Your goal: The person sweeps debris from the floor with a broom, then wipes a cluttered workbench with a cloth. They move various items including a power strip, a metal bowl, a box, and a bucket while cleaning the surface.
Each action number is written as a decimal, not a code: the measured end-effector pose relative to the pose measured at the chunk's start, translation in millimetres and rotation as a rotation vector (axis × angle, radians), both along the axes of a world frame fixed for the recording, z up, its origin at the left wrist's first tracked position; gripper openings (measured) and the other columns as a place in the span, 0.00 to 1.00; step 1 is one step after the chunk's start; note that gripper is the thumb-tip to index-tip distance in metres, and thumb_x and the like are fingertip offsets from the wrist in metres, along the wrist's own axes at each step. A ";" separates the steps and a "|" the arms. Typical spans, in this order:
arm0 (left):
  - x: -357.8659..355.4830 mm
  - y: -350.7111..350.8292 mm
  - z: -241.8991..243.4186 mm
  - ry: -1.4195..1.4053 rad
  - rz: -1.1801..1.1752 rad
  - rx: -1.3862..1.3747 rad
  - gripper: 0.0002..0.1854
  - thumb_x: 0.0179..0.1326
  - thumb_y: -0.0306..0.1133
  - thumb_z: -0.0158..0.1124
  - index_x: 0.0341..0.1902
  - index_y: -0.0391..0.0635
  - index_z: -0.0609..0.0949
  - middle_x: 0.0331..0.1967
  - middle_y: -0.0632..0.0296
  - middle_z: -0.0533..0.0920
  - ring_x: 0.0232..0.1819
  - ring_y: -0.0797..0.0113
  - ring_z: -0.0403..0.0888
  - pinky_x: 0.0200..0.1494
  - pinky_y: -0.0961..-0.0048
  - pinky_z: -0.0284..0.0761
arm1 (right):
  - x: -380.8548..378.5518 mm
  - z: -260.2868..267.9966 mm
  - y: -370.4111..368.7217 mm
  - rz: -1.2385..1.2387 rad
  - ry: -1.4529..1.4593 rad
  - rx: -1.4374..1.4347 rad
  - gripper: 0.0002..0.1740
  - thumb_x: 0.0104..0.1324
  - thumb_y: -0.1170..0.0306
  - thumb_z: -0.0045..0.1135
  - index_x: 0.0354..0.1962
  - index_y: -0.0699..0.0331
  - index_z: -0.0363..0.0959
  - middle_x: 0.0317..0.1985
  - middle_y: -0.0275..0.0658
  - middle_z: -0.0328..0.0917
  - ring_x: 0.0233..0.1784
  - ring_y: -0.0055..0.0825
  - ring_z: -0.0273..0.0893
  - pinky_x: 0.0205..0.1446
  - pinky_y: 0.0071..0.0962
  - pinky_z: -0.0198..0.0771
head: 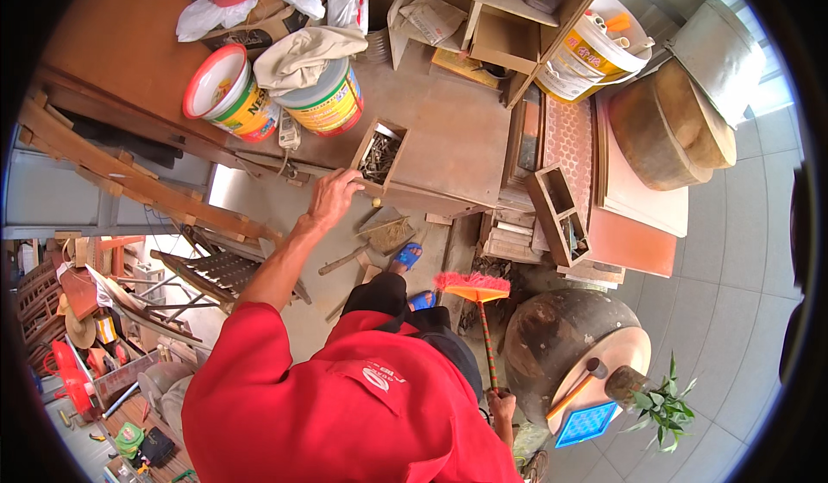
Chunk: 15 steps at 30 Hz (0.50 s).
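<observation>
At the near edge of a brown wooden cabinet [446, 150], my left hand [333, 195] grips the near corner of a small open wooden box [396, 159]. Inside the box lies a pile of small metal pieces [380, 156], too small to name surely. Low by my side, my right hand [501, 405] is closed around the striped handle of a broom [486, 331]. The broom's orange head with red bristles [475, 282] points away from me, near my feet in blue sandals.
Two plastic buckets [330, 104] stand on the cabinet, one topped with cloth [310, 56]. A divided wooden box [559, 214] rests on stacked boards. To the right, a large round jar [550, 328] bears a mallet [576, 389] and blue tray [585, 425]. A dustpan [387, 227] lies on the floor.
</observation>
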<state>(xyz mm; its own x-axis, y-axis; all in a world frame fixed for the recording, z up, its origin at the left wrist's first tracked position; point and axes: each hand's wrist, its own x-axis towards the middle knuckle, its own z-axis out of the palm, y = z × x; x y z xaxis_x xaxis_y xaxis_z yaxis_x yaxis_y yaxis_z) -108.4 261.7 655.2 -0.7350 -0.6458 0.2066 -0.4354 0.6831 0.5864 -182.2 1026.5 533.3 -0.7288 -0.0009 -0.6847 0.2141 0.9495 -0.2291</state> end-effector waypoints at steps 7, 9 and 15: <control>23.0 -50.9 -37.6 -0.081 0.080 0.003 0.15 0.58 0.22 0.67 0.49 0.49 0.83 0.42 0.51 0.85 0.47 0.43 0.83 0.47 0.51 0.78 | -10.6 8.0 -2.9 0.049 -0.068 0.175 0.18 0.62 0.58 0.68 0.41 0.63 0.89 0.33 0.55 0.87 0.42 0.49 0.89 0.49 0.45 0.81; 21.2 -62.7 -38.8 -0.052 0.130 0.049 0.17 0.58 0.20 0.66 0.51 0.52 0.83 0.47 0.51 0.86 0.50 0.42 0.82 0.51 0.51 0.79 | -20.1 46.1 -45.6 0.145 -0.013 0.255 0.18 0.62 0.57 0.68 0.42 0.61 0.89 0.38 0.56 0.87 0.47 0.52 0.88 0.53 0.48 0.80; 26.4 -40.1 -45.4 0.049 0.199 0.046 0.31 0.58 0.10 0.55 0.65 0.45 0.81 0.49 0.55 0.85 0.46 0.62 0.84 0.53 0.67 0.80 | -71.7 80.4 -68.1 0.504 0.008 0.371 0.15 0.68 0.60 0.58 0.46 0.60 0.77 0.50 0.51 0.84 0.56 0.53 0.82 0.56 0.51 0.79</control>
<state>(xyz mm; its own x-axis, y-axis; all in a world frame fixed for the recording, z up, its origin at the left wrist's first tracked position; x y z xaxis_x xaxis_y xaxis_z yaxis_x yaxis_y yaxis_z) -82.0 221.6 609.8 -0.5819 -0.7868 0.2058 -0.5291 0.5584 0.6390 -253.9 958.3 613.6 -0.7061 -0.1091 -0.6996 -0.2808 0.9502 0.1352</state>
